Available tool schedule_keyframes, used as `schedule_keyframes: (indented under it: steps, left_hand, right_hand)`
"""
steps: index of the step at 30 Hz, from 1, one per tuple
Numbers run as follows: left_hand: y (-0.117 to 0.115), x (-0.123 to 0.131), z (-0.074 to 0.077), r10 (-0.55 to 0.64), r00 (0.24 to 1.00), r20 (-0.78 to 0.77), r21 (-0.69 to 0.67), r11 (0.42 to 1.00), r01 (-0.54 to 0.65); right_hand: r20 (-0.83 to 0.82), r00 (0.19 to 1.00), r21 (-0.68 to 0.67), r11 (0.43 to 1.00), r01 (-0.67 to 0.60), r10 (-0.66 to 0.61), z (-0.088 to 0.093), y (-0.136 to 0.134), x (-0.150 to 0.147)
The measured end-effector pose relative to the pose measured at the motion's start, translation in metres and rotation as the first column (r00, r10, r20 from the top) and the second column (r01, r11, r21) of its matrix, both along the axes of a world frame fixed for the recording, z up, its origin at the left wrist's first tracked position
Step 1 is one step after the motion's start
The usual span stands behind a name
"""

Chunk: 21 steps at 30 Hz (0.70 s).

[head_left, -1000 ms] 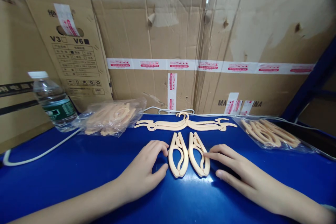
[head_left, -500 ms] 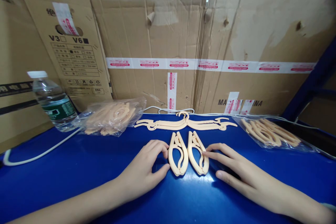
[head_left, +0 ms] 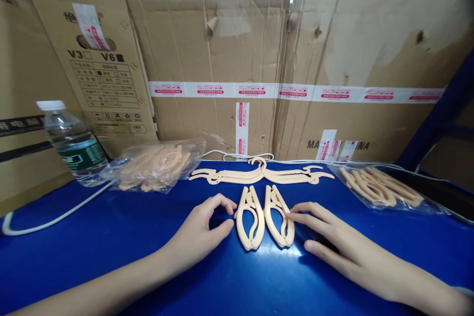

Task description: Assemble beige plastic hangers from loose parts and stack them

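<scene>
Two cream folded hangers lie side by side on the blue table (head_left: 259,281). My left hand (head_left: 200,229) is just left of the left folded hanger (head_left: 240,229), its thumb and fingers apart, a small gap between them and the hanger. My right hand (head_left: 333,237) rests with spread fingers at the right folded hanger (head_left: 269,227), its fingertips touching that hanger's right side. Behind the pair lies an unfolded cream hanger (head_left: 240,176), hook toward the back.
A clear bag of hangers (head_left: 155,165) and a water bottle (head_left: 79,150) stand at the left. Another bagged bundle (head_left: 381,186) lies at the right. White cables run along the back and left, before cardboard boxes (head_left: 215,123).
My left hand has drawn back to the left, off the left folded hanger, which has shifted very slightly. My right hand has stayed where it was.
</scene>
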State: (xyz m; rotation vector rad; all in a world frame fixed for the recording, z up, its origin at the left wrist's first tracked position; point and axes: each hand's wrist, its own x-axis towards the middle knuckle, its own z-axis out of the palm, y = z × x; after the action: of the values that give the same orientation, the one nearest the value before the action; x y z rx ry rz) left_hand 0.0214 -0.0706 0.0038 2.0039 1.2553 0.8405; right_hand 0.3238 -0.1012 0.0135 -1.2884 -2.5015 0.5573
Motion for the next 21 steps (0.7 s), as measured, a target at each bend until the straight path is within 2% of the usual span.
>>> schedule_keyframes:
  steps: [21]
  left_hand:
    - [-0.0011, -0.001, -0.0004, 0.043, 0.998, 0.051, 0.073, 0.996, -0.047]
  right_hand:
    - [-0.01, 1.0, 0.03, 0.999, 0.025, -0.025, 0.0017, 0.0022, -0.0016]
